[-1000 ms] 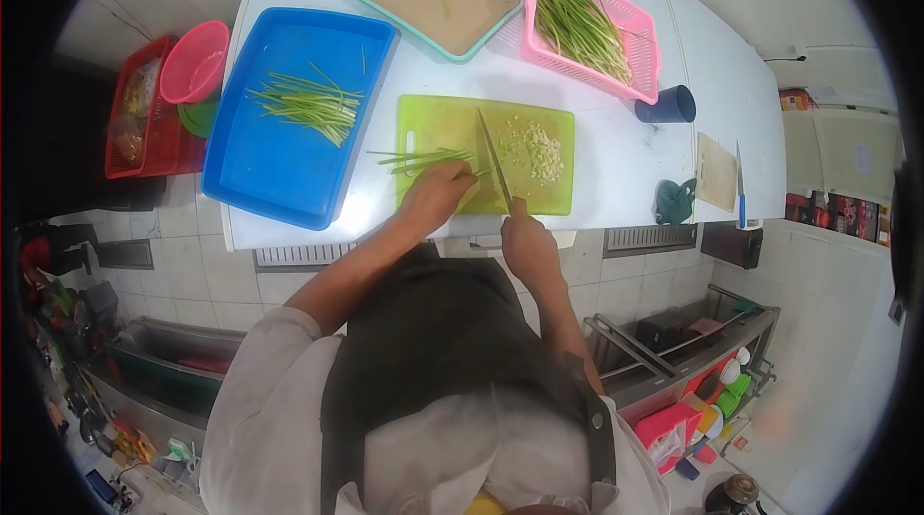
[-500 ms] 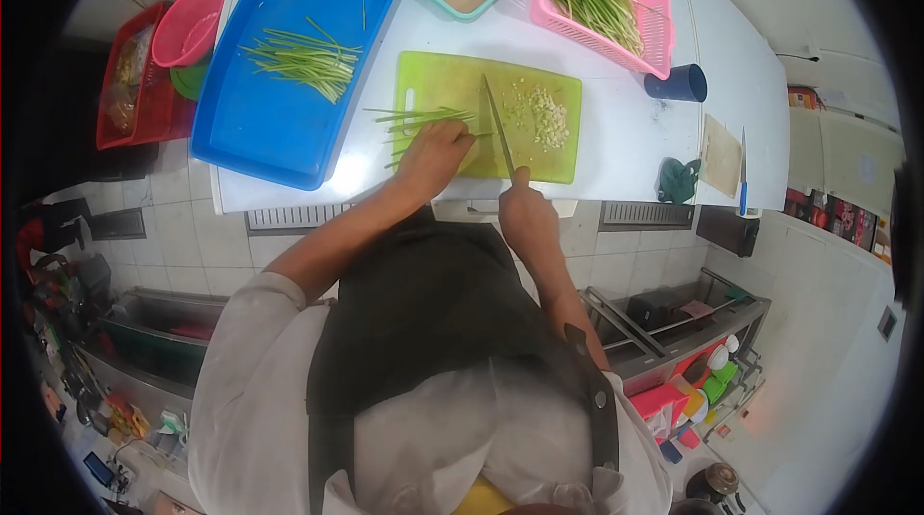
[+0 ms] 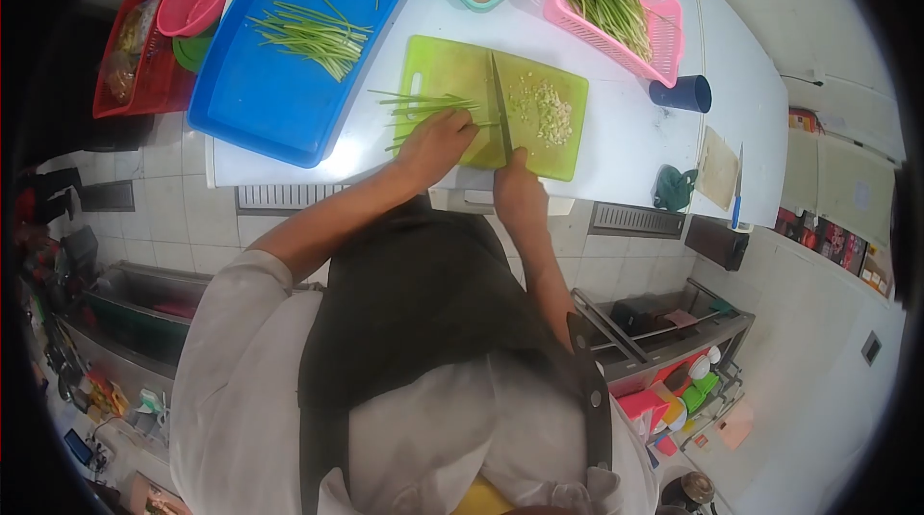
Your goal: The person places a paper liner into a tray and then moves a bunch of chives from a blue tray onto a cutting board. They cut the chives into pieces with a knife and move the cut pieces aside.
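A green cutting board [image 3: 452,63] lies on the white table in front of me. My left hand [image 3: 438,144] is closed over thin green scallion stalks [image 3: 423,103] at the board's left side, their ends sticking out past its edge. In my right hand [image 3: 522,193] is the handle of a long knife [image 3: 500,101]. The blade crosses the middle of the board, its tip pointing away from me, close beside my left fingertips. Chopped pale pieces [image 3: 552,118] are spread over the board's right part. The stalk ends under my left fingers are partly hidden.
Left of the board, a blue tray [image 3: 260,125] holds more stalks. A pink basket [image 3: 664,48] of stalks and a teal tray [image 3: 476,3] stand behind. At right are a dark blue cup [image 3: 681,93], a green cloth [image 3: 676,188] and a blue-handled knife [image 3: 738,197].
The whole view has shifted and tilted a little. Relative to the board, the knife handle and my right hand have moved slightly left, and my left hand has shifted slightly left too.
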The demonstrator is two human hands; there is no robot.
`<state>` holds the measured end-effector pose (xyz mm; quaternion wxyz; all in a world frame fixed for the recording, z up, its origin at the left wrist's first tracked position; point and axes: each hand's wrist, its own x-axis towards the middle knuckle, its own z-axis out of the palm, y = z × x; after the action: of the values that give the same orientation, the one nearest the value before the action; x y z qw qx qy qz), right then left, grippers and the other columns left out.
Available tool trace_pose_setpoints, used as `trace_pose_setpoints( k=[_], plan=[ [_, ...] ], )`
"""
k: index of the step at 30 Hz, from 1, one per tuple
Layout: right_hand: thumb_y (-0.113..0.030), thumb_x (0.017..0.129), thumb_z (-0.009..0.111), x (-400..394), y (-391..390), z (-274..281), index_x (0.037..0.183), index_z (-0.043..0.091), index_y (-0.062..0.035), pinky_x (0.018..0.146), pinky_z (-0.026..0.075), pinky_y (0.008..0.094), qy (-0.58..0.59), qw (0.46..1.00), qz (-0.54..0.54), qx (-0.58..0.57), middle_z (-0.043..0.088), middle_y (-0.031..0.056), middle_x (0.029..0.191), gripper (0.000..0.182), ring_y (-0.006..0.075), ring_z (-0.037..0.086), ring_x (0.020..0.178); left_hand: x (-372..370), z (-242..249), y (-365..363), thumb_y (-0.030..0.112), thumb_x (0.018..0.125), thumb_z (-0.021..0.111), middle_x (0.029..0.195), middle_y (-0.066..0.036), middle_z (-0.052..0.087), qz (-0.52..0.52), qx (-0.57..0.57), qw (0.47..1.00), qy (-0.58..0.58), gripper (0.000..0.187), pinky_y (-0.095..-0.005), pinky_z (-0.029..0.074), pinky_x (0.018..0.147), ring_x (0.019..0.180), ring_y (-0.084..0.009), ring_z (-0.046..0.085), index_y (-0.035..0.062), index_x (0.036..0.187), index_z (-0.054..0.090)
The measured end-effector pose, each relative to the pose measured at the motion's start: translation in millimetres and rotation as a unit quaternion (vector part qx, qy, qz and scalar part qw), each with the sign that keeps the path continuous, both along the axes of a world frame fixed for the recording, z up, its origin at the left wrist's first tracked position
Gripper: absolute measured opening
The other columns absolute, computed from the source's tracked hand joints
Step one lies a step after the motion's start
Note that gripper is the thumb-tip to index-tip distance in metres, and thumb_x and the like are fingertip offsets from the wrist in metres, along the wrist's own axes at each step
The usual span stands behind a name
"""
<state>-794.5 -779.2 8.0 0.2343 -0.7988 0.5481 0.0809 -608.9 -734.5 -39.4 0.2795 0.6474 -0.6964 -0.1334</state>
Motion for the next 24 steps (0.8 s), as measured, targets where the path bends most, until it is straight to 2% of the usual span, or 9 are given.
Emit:
trace_pose_setpoints(
  k=[2, 5, 8, 12, 14, 17, 20, 24],
  plan=[
    [-0.018, 0.098, 0.046, -2.5, -1.5, 25.7, 0.118, 0.042, 0.0049, 0.073, 0.052, 0.0635, -0.003, 1.000, 0.021, 0.009, 0.069, 0.0327, 0.083, 0.030, 0.0533, 0.067, 0.079, -1.0, -0.2, 3.6, 0.007, 0.085, 0.061, 0.103, -0.008, 0.061, -0.007, 0.000, 1.000, 0.003, 0.028, -0.0410, 0.054, 0.086, 0.101, -0.0288, 0.062, 0.0052, 0.111, 0.071],
    [-0.016, 0.098, 0.046, -2.2, 8.0, 22.1, 0.116, 0.043, 0.0044, 0.074, 0.052, 0.0631, 0.033, 0.999, 0.005, 0.017, 0.069, 0.0326, 0.083, 0.027, 0.0531, 0.067, 0.080, 0.7, -0.6, -0.5, 0.007, 0.084, 0.061, 0.103, -0.008, 0.060, -0.004, -0.008, 1.000, -0.006, 0.028, -0.0414, 0.054, 0.086, 0.101, -0.0295, 0.062, 0.0053, 0.111, 0.070],
    [-0.015, 0.098, 0.046, 10.4, 4.1, 2.9, 0.114, 0.043, 0.0042, 0.074, 0.052, 0.0630, 0.005, 1.000, -0.023, 0.012, 0.069, 0.0330, 0.083, 0.025, 0.0535, 0.067, 0.080, -0.5, 2.2, 1.3, 0.007, 0.084, 0.061, 0.104, -0.009, 0.060, -0.009, -0.003, 1.000, 0.003, 0.029, -0.0414, 0.054, 0.087, 0.102, -0.0296, 0.062, 0.0051, 0.112, 0.070],
    [-0.014, 0.097, 0.046, 4.5, 0.5, 27.5, 0.113, 0.043, 0.0035, 0.075, 0.052, 0.0625, 0.006, 1.000, 0.017, 0.011, 0.069, 0.0339, 0.085, 0.024, 0.0539, 0.067, 0.080, 0.3, 1.0, 1.4, 0.008, 0.085, 0.060, 0.104, -0.008, 0.060, -0.012, 0.001, 1.000, 0.004, 0.029, -0.0411, 0.053, 0.089, 0.103, -0.0293, 0.061, 0.0049, 0.113, 0.069],
    [-0.014, 0.097, 0.046, 1.7, 9.7, 24.3, 0.112, 0.043, 0.0032, 0.075, 0.052, 0.0624, 0.022, 1.000, 0.012, 0.014, 0.069, 0.0343, 0.085, 0.023, 0.0541, 0.067, 0.080, 1.2, -1.1, 0.5, 0.008, 0.085, 0.060, 0.105, -0.008, 0.060, -0.012, -0.003, 1.000, -0.005, 0.029, -0.0410, 0.053, 0.089, 0.104, -0.0291, 0.061, 0.0051, 0.113, 0.069],
    [-0.013, 0.097, 0.046, 11.9, 6.8, 0.2, 0.111, 0.043, 0.0036, 0.074, 0.052, 0.0625, -0.016, 1.000, 0.000, 0.000, 0.068, 0.0350, 0.085, 0.022, 0.0544, 0.067, 0.079, -0.1, 2.1, 3.7, 0.008, 0.085, 0.060, 0.106, -0.008, 0.060, -0.015, 0.003, 1.000, -0.004, 0.030, -0.0404, 0.053, 0.090, 0.104, -0.0286, 0.061, 0.0053, 0.113, 0.069],
    [-0.013, 0.097, 0.046, 8.7, -1.1, 30.0, 0.110, 0.044, 0.0044, 0.073, 0.052, 0.0626, -0.025, 0.999, 0.044, -0.003, 0.068, 0.0351, 0.083, 0.022, 0.0543, 0.067, 0.078, 1.3, 2.9, 7.7, 0.009, 0.086, 0.060, 0.107, -0.007, 0.060, -0.018, 0.007, 1.000, -0.006, 0.030, -0.0399, 0.053, 0.090, 0.105, -0.0279, 0.061, 0.0056, 0.114, 0.069],
    [-0.013, 0.097, 0.046, 4.9, 7.6, 10.3, 0.112, 0.043, 0.0061, 0.070, 0.052, 0.0624, -0.024, 1.000, 0.016, -0.004, 0.067, 0.0347, 0.079, 0.024, 0.0541, 0.066, 0.077, 1.9, -2.6, 5.1, 0.010, 0.086, 0.060, 0.108, -0.007, 0.061, -0.020, -0.014, 1.000, -0.003, 0.030, -0.0397, 0.052, 0.091, 0.105, -0.0279, 0.061, 0.0058, 0.114, 0.069]
  ],
)
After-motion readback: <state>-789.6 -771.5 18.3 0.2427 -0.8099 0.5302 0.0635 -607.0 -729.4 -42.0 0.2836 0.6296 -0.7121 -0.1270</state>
